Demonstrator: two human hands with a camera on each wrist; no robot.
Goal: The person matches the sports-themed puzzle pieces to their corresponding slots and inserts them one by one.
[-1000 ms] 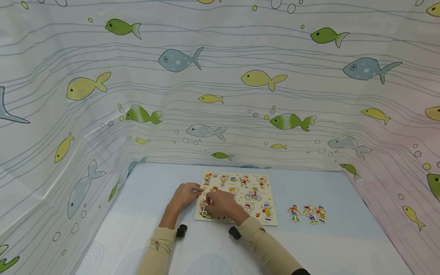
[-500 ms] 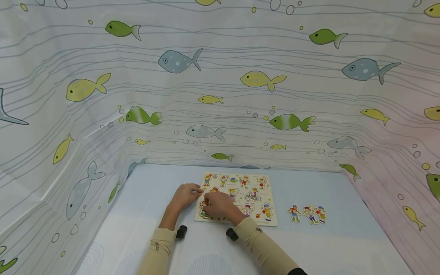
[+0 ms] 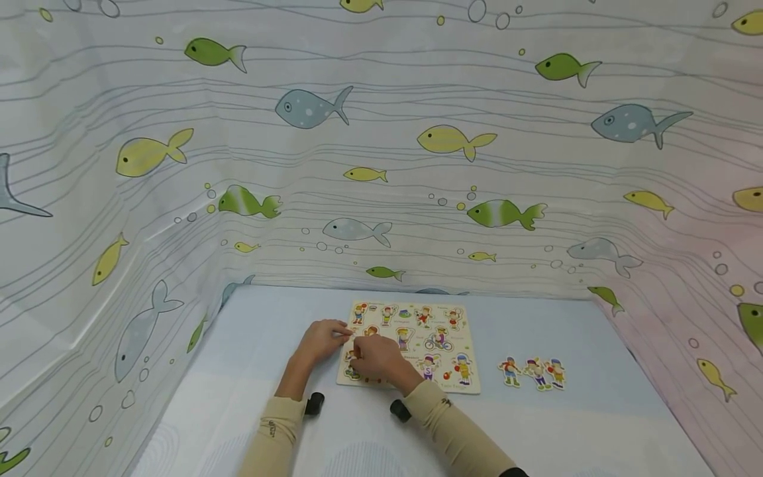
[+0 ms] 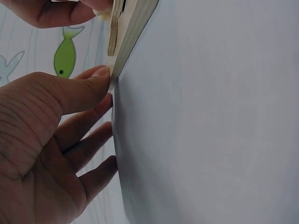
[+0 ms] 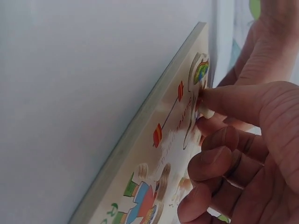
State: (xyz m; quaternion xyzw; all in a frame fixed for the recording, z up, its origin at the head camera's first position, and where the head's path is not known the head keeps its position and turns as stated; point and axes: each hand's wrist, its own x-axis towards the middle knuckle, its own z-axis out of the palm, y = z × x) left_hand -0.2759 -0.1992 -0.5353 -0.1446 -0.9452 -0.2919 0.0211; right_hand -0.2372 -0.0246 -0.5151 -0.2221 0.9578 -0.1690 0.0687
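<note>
A wooden puzzle board [image 3: 417, 344] printed with sports figures lies flat on the table. My left hand [image 3: 322, 341] is at its left edge; in the left wrist view the thumb touches the board's edge and the other fingers are fairly straight, tips on the table. Over the board's front left part is my right hand [image 3: 378, 358]. Its thumb and index finger pinch a figure-shaped puzzle piece [image 5: 201, 72], which sits slightly raised at its outline in the right wrist view. Fingers hide much of that piece. The remaining right fingers are loosely curled above the board.
Right of the board lie three loose puzzle pieces: a figure in blue cap [image 3: 509, 371], one in purple trousers [image 3: 536, 372] and one in yellow [image 3: 556, 373], the last two close together. A fish-patterned sheet [image 3: 441, 218] walls in the table [image 3: 572, 437].
The right hand has shifted slightly left and toward the board's left edge, uncovering more of the figures at its right. My left hand has stayed in place.
</note>
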